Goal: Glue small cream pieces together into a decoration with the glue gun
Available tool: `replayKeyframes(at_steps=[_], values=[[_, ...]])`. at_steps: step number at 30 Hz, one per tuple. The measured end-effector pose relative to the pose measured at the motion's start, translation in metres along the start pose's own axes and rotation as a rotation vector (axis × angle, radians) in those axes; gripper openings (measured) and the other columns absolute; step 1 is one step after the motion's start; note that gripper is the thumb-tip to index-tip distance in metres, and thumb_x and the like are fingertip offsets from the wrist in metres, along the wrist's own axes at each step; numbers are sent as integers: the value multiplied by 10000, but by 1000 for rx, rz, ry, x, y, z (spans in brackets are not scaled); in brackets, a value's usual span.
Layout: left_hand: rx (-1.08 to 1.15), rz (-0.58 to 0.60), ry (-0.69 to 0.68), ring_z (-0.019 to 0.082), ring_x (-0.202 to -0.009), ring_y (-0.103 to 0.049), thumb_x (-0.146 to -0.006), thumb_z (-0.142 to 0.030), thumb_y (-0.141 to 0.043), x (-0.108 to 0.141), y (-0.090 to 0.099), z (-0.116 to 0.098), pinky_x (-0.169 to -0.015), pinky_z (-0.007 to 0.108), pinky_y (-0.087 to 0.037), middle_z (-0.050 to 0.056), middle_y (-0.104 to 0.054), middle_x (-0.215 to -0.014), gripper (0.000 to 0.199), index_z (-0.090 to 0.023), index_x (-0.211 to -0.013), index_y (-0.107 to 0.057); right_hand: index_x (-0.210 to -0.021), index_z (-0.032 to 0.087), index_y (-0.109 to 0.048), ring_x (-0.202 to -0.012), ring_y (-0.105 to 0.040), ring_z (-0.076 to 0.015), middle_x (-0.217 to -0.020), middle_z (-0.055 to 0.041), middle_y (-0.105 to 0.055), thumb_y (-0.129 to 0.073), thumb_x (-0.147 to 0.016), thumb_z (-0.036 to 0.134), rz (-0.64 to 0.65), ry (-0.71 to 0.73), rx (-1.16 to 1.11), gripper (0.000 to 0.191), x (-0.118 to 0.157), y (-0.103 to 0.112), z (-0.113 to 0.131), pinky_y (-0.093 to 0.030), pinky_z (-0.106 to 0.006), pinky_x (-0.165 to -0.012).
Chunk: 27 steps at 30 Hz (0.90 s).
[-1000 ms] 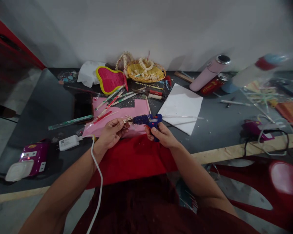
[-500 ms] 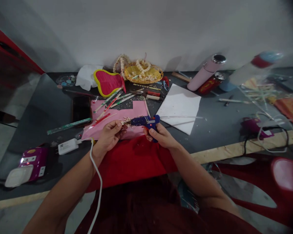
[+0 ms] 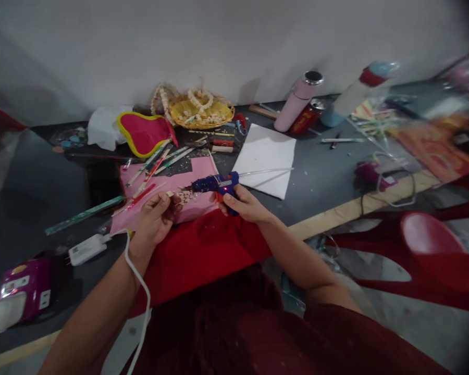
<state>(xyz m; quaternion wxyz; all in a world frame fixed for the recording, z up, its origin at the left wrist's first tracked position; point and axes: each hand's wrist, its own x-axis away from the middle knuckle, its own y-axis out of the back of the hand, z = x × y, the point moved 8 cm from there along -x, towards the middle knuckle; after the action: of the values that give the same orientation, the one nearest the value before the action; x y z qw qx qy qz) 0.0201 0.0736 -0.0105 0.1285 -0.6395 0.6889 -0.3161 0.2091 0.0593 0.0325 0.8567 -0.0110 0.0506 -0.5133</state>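
I have the right hand [image 3: 244, 204] wrapped around the grip of a blue hot glue gun [image 3: 214, 183], whose small red light is lit. The gun is over the pink sheet [image 3: 202, 167], its nozzle pointing toward the left hand [image 3: 156, 216], and a long clear glue stick [image 3: 263, 171] runs out of its back above the white sheet [image 3: 266, 161].

On the left hand, I see thumb and fingers pinched together on a small pale piece [image 3: 169, 194]. A cluster of pale bits [image 3: 186, 196] sits between that piece and the gun, just under the nozzle; from here I can't tell whether nozzle and cluster touch.

Red cloth [image 3: 203, 255] spreads below both hands. Behind them I make out a yellow wicker basket [image 3: 203, 126] holding more pale pieces, and a pink thermos [image 3: 297, 101] beside a red can [image 3: 307, 119].
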Motion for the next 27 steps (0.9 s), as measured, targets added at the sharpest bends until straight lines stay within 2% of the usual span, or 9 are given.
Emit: replayKeyframes(at_steps=[3,6,8,13,17,20,22,24,27], values=[[-34,8,-3,103,-742,-619,-671,-240,-767,1,-1,0,-650,195,-520,-1,-658,-794,197,-165,-683,-586,-972,168,-489,-583,-501,-87,-723,-6,-551,-427,-894,531,-139,8,197,376,9,28,20,-421,-232,-547],[-55,25,-9,113,-740,-619,-688,-259,-755,1,-3,1,-646,208,-521,11,-656,-795,187,-160,-698,-597,-877,177,-497,-556,-480,-86,-639,8,-537,-423,-888,547,-388,-58,482,378,22,81,29,-393,-211,-513],[-65,17,-15,115,-736,-618,-687,-265,-755,1,-3,1,-643,210,-522,15,-655,-789,193,-154,-697,-598,-841,177,-500,-531,-469,-80,-627,7,-533,-406,-887,561,-495,-150,598,398,29,118,25,-370,-198,-482],[-45,21,-33,117,-753,-622,-626,-247,-795,1,-3,1,-658,210,-527,2,-650,-796,242,-151,-665,-576,-805,161,-526,-530,-518,-90,-706,-46,-605,-366,-894,550,-532,-461,787,430,37,180,-4,-387,-206,-488],[-39,14,-34,116,-738,-620,-636,-246,-789,3,-3,0,-649,210,-525,10,-649,-789,228,-148,-679,-587,-772,134,-615,-751,-625,-209,-817,-144,-659,-358,-870,581,-491,-695,1256,525,41,201,0,-433,-293,-635],[-28,9,-32,116,-726,-616,-648,-258,-783,3,-3,-1,-640,211,-524,17,-650,-779,217,-148,-709,-605,-896,126,-647,-899,-620,-297,-955,-191,-662,-411,-856,547,-549,-744,1512,484,39,196,21,-437,-373,-711],[-19,4,-33,119,-731,-617,-649,-256,-783,3,-3,-1,-638,213,-525,16,-649,-771,215,-149,-712,-608,-998,144,-627,-910,-618,-283,-1022,-173,-656,-446,-863,463,-573,-649,1555,391,29,173,36,-438,-372,-727],[-13,-7,-30,121,-735,-619,-649,-248,-782,3,-2,-1,-644,218,-527,12,-648,-764,208,-150,-712,-610,-1048,174,-601,-903,-617,-232,-1052,-128,-654,-438,-883,377,-496,-436,1516,308,10,129,45,-436,-332,-740],[-5,-3,-22,116,-731,-617,-648,-248,-783,4,-1,-1,-645,220,-527,13,-652,-773,205,-153,-714,-614,-1013,193,-591,-906,-614,-185,-1009,-75,-663,-440,-890,296,-204,-178,1370,220,-19,45,35,-434,-284,-766]])
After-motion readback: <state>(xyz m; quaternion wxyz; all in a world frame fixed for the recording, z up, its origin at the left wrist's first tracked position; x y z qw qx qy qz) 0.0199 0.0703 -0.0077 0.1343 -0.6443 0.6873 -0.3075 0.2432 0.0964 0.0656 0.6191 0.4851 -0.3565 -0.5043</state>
